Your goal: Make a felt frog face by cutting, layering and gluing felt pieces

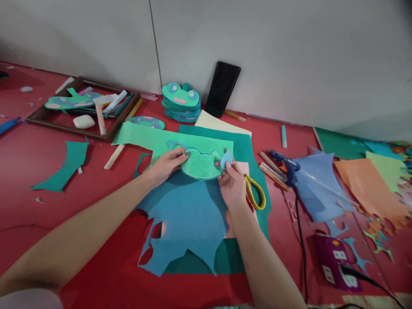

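Observation:
My left hand (pixel 169 162) pinches the left edge of a light green frog-head cutout (pixel 202 164) with a darker teal rim. My right hand (pixel 232 182) is closed at its right side, with a small light blue disc (pixel 226 161) between thumb and finger. The fingers below the disc reach the cutout's lower right edge. Scissors with yellow handles (pixel 255 193) show beside and behind my right hand; whether the hand bears them I cannot tell. Under both hands lie a ragged blue sheet (pixel 189 214) and a light green sheet (pixel 144 136).
Finished frog faces (pixel 180 101) are stacked by the wall, beside a leaning black phone (pixel 223 89). A brown frame (pixel 66 130) holds markers and a white eraser-like piece. Right of my hands lie a blue glue gun (pixel 288 167), coloured scraps and a purple power box (pixel 336 262) with cords.

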`<move>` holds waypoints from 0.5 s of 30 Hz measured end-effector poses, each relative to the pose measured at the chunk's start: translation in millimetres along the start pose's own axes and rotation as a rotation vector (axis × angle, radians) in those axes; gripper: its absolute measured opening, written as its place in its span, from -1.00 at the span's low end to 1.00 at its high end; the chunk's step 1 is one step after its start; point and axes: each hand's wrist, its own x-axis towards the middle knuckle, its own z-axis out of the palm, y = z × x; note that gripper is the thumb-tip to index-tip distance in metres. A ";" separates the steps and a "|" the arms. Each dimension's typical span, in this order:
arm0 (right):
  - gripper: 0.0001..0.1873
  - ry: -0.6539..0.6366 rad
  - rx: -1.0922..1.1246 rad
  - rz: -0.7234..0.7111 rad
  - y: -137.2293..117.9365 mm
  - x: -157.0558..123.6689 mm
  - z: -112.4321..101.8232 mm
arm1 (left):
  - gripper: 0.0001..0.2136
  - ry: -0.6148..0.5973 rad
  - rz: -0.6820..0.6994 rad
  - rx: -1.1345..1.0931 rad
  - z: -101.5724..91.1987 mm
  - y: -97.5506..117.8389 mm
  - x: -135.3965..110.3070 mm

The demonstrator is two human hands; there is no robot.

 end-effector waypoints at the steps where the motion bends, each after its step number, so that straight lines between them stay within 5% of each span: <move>1: -0.79 0.016 -0.002 0.014 -0.4 0.1 0.0 | -0.62 -0.003 0.003 0.024 0.3 0.4 -0.4; 15: -0.80 -0.016 -0.091 -0.077 0.3 -1.8 2.7 | -0.67 0.025 0.027 -0.056 -0.3 0.2 -0.4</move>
